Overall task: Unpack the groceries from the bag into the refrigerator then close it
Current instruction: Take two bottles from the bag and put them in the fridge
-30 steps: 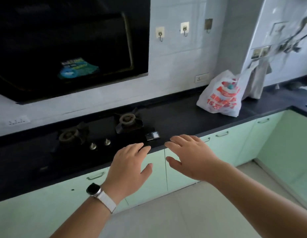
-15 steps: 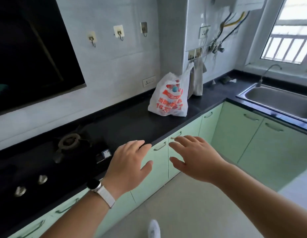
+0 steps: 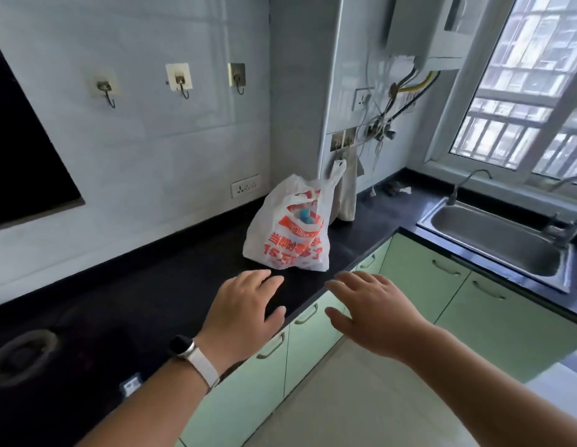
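A white plastic grocery bag (image 3: 290,230) with red print stands on the black countertop (image 3: 190,269), against the wall corner; something blue shows through its top. My left hand (image 3: 245,311), with a watch on the wrist, hovers palm down over the counter just in front of the bag, fingers apart and empty. My right hand (image 3: 374,311) is held out beside it over the counter's front edge, also spread and empty. Neither hand touches the bag. No refrigerator is in view.
A gas burner (image 3: 22,353) sits at the left of the counter. A steel sink (image 3: 496,240) with a tap lies at the right under the window. Pale green cabinet doors (image 3: 419,275) run below. A cloth bag (image 3: 346,195) hangs behind the grocery bag.
The view has swung right and closer along the counter: the stove slid off to the left, the bag and sink grew nearer. Both hands stay spread in front of me.
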Demonstrator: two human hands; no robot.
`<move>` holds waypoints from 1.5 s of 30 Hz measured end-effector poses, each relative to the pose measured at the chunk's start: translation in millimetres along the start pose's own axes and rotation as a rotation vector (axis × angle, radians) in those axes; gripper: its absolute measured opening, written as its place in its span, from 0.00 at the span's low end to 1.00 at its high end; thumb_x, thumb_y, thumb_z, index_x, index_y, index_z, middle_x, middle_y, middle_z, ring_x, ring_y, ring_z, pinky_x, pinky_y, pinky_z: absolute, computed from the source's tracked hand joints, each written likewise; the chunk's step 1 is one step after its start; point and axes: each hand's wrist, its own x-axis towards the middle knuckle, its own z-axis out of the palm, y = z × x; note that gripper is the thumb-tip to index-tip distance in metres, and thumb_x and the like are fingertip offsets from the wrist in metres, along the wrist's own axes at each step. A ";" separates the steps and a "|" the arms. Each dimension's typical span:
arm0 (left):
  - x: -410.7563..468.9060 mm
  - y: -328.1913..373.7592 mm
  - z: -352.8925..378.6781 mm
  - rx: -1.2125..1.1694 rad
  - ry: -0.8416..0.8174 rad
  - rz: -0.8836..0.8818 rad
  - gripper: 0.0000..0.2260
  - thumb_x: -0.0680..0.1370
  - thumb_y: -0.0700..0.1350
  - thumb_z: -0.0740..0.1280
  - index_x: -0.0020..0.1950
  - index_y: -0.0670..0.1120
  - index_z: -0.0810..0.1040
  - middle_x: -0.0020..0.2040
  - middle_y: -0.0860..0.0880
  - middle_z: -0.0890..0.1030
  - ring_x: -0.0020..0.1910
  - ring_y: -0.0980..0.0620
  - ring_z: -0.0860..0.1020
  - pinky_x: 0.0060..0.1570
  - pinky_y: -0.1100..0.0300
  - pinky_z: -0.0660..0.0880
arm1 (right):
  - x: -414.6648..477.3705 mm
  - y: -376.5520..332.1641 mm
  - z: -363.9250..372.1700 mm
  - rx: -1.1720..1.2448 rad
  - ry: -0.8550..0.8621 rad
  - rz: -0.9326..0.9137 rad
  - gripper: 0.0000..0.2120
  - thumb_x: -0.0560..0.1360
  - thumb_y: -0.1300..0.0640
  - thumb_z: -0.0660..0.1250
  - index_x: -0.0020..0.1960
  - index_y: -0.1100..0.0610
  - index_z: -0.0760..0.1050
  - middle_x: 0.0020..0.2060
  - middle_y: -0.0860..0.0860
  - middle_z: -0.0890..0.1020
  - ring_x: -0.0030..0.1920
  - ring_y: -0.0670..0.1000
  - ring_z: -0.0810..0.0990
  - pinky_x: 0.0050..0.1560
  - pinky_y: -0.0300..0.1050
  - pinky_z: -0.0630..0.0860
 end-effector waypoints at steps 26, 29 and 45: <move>250.6 -75.4 101.7 0.060 -0.142 0.008 0.21 0.78 0.56 0.62 0.70 0.52 0.70 0.69 0.51 0.74 0.68 0.51 0.72 0.66 0.53 0.69 | 268.4 134.3 51.6 0.093 0.102 -0.185 0.25 0.78 0.39 0.54 0.70 0.48 0.69 0.68 0.50 0.73 0.70 0.54 0.70 0.71 0.52 0.63; 292.2 -76.0 112.4 0.119 -0.183 -0.001 0.22 0.80 0.55 0.60 0.73 0.51 0.68 0.72 0.50 0.71 0.70 0.49 0.70 0.68 0.53 0.67 | 305.9 168.2 52.8 0.062 0.167 -0.243 0.22 0.76 0.41 0.57 0.64 0.50 0.75 0.63 0.51 0.78 0.65 0.55 0.75 0.68 0.52 0.68; 352.4 -107.3 173.9 0.128 -0.131 -0.285 0.13 0.77 0.51 0.68 0.60 0.48 0.80 0.54 0.52 0.80 0.51 0.52 0.79 0.46 0.57 0.79 | 395.7 241.3 112.1 0.074 -0.075 -0.492 0.26 0.77 0.38 0.54 0.70 0.49 0.68 0.68 0.49 0.73 0.71 0.56 0.67 0.74 0.57 0.54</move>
